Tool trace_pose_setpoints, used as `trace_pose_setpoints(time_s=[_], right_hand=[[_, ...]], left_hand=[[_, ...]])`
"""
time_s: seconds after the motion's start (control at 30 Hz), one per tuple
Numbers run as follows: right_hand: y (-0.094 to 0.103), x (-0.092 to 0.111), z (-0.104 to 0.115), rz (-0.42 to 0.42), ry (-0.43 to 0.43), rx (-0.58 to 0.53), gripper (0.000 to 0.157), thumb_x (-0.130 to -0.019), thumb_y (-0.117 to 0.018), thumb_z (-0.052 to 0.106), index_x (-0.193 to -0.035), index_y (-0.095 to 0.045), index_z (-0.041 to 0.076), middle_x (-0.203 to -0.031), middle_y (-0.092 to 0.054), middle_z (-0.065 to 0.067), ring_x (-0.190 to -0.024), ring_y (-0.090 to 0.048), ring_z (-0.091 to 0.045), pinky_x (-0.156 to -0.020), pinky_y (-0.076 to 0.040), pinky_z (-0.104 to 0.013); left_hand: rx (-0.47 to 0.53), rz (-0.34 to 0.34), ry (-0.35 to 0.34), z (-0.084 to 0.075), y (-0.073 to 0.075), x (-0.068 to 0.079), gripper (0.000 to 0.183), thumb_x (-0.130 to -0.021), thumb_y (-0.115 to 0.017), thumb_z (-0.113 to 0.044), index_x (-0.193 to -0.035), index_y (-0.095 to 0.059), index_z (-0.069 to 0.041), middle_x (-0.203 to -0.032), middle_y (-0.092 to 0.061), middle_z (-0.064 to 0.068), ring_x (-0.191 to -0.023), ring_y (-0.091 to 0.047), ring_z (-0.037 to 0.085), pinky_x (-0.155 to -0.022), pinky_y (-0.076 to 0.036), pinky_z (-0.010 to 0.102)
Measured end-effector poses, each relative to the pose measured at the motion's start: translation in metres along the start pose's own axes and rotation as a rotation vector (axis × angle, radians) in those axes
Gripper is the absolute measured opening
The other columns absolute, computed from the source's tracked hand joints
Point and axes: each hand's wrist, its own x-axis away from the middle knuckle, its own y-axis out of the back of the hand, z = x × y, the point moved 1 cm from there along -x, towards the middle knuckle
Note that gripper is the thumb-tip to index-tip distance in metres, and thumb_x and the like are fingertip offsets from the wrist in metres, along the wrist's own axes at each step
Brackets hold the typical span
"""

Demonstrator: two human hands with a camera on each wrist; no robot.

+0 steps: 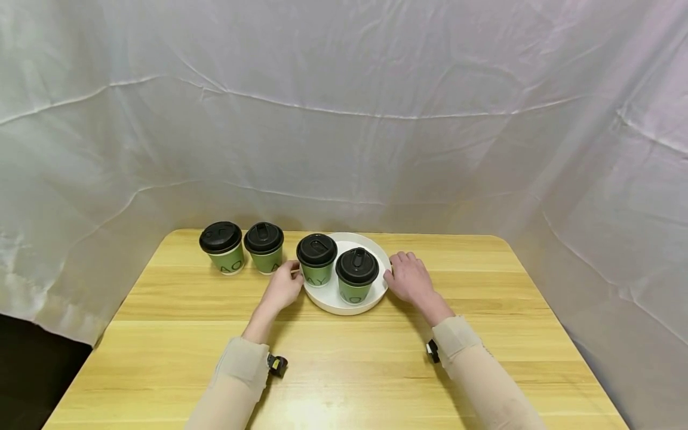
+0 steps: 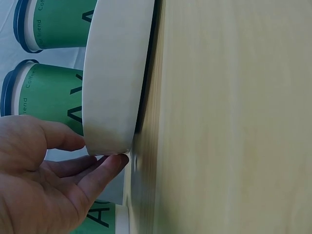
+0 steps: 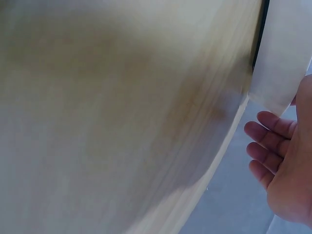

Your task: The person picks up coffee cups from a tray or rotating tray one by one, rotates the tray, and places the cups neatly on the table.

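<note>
A round white tray (image 1: 322, 303) with a raised rim carries two green paper cups with black lids, the left cup (image 1: 317, 260) and the right cup (image 1: 357, 276), both upright. My left hand (image 1: 283, 286) grips the tray's left side. In the left wrist view its thumb (image 2: 66, 136) lies at the upper rim and its fingers (image 2: 100, 180) bear on the wall's lower edge. At the opposite side, my right hand (image 1: 412, 280) holds the rim between thumb and forefinger. The other fingers (image 3: 263, 153) curl loosely beside the tray in the right wrist view.
Two more lidded green cups, one at the far left (image 1: 222, 246) and one (image 1: 264, 246) nearer my left hand, stand on the wooden table (image 1: 344, 370). A pale fabric curtain (image 1: 344, 149) hangs behind the table's back edge and along both sides.
</note>
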Motion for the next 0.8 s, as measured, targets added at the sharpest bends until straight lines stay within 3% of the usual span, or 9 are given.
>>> trace_pose_setpoints(time_s=[0.4,0.8], right_hand=[[-0.002,-0.001,0.0,0.016,0.005,0.009,0.042,-0.102,-0.05,0.027,-0.13,-0.059,-0.003,-0.13,-0.06,-0.02,-0.12,-0.052,-0.038,-0.103,-0.045,-0.054],[-0.001,-0.001,0.0,0.023,0.005,0.005,0.042,-0.102,-0.049,0.027,-0.131,-0.059,-0.003,-0.13,-0.06,-0.02,-0.12,-0.051,-0.037,-0.105,-0.044,-0.053]], left_hand=[[-0.032,-0.019,-0.033,0.0,-0.001,0.004,0.048,-0.103,-0.049,-0.005,-0.148,-0.044,0.012,-0.149,-0.046,0.032,-0.134,-0.055,0.043,-0.11,-0.048,0.051],[0.083,-0.105,-0.076,-0.008,0.002,0.018,0.069,-0.093,-0.064,-0.004,-0.155,-0.033,0.007,-0.152,-0.039,0.028,-0.14,-0.046,0.045,-0.116,-0.042,0.053]])
